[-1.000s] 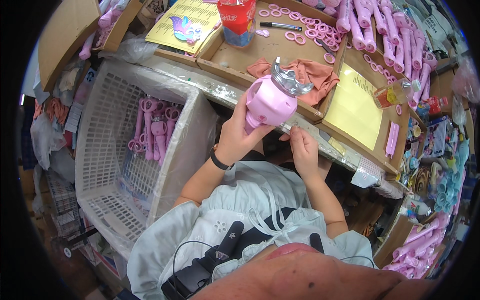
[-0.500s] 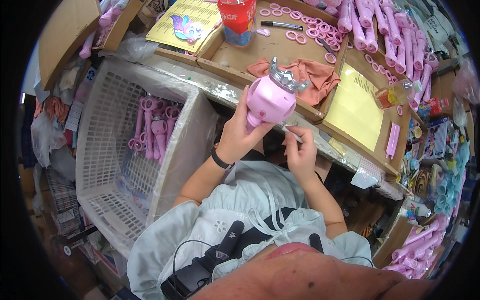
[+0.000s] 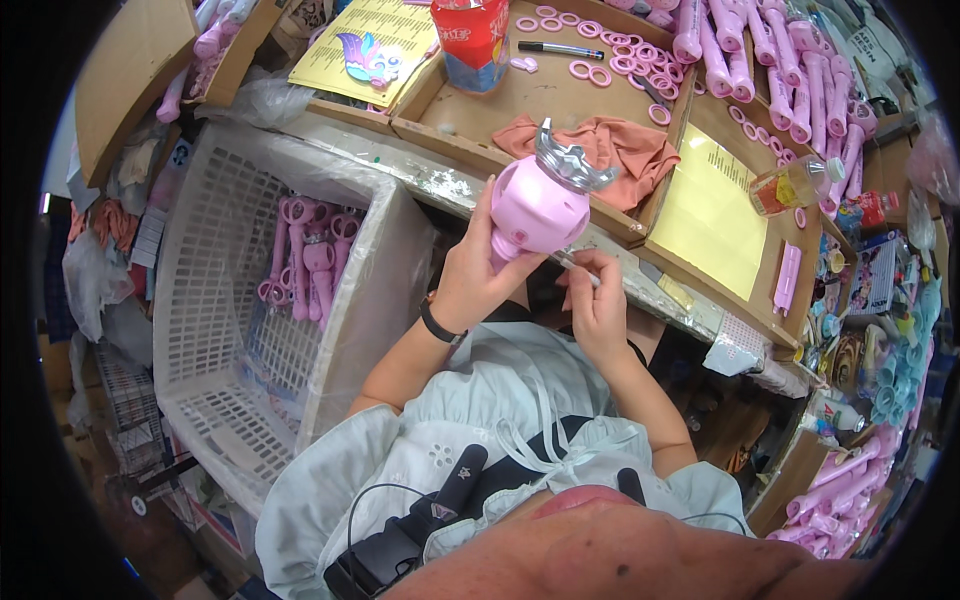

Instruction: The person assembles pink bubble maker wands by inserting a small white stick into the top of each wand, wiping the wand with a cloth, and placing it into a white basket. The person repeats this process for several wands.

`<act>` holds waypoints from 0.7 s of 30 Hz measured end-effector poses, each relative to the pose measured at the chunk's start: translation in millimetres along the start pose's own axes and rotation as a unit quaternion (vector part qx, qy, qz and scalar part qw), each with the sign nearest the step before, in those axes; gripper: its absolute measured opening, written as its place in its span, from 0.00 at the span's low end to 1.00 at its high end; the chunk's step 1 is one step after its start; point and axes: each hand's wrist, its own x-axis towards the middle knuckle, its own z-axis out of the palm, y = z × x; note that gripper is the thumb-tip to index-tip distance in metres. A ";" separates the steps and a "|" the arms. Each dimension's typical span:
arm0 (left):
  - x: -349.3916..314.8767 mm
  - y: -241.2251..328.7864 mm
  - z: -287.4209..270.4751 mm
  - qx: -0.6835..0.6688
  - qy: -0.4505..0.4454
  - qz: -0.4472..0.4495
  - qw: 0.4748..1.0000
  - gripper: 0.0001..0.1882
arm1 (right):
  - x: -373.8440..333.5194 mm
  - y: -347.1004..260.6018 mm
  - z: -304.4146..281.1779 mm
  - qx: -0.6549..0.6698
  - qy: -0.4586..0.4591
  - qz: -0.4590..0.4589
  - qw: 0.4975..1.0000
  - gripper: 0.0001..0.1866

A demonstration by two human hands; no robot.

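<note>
My left hand [image 3: 470, 278] is wrapped round the lower part of a pink toy wand head [image 3: 538, 208], a rounded piece topped by a silver crown [image 3: 574, 166]. It is held up in front of the table's near edge, tilted to the right. Just below and to the right of it, my right hand [image 3: 600, 310] pinches a thin, pale stick-like tool [image 3: 568, 261], its tip pointing toward the toy's underside. Whether the tip touches the toy, I cannot tell. Part of the tool is hidden by my fingers.
A white plastic basket [image 3: 340, 290] to my left holds several pink wand pieces [image 3: 308, 255]. Across the table lie wooden trays, pink rings [image 3: 640, 60], an orange cloth [image 3: 625, 150], a black marker [image 3: 560, 49], a red cup [image 3: 470, 45] and yellow sheets [image 3: 712, 215]. Pink wands [image 3: 815, 85] pile up far right.
The toy has turned very slightly in my left hand. My right hand has shifted a little to the left, and more of the thin tool shows near the toy.
</note>
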 end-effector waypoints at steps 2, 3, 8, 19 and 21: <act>0.6 -2.1 0.5 -0.045 0.003 0.001 0.999 0.45 | -1.3 5.3 3.7 -0.073 0.030 -0.107 0.991 0.10; -0.1 -2.3 0.6 -0.040 0.006 0.013 0.999 0.45 | -2.1 6.7 3.3 -0.109 0.038 -0.158 0.981 0.10; -2.7 1.3 -1.1 -0.010 0.011 0.013 1.000 0.46 | -6.8 3.3 -7.7 -0.114 -0.004 -0.086 0.990 0.11; -6.9 -0.6 0.8 0.089 0.001 0.070 0.994 0.46 | -1.0 1.6 -11.4 0.353 -0.123 0.296 0.879 0.14; -5.3 -1.0 -0.8 0.106 -0.022 0.088 0.990 0.47 | -2.1 5.3 -18.5 0.365 -0.138 0.384 0.837 0.17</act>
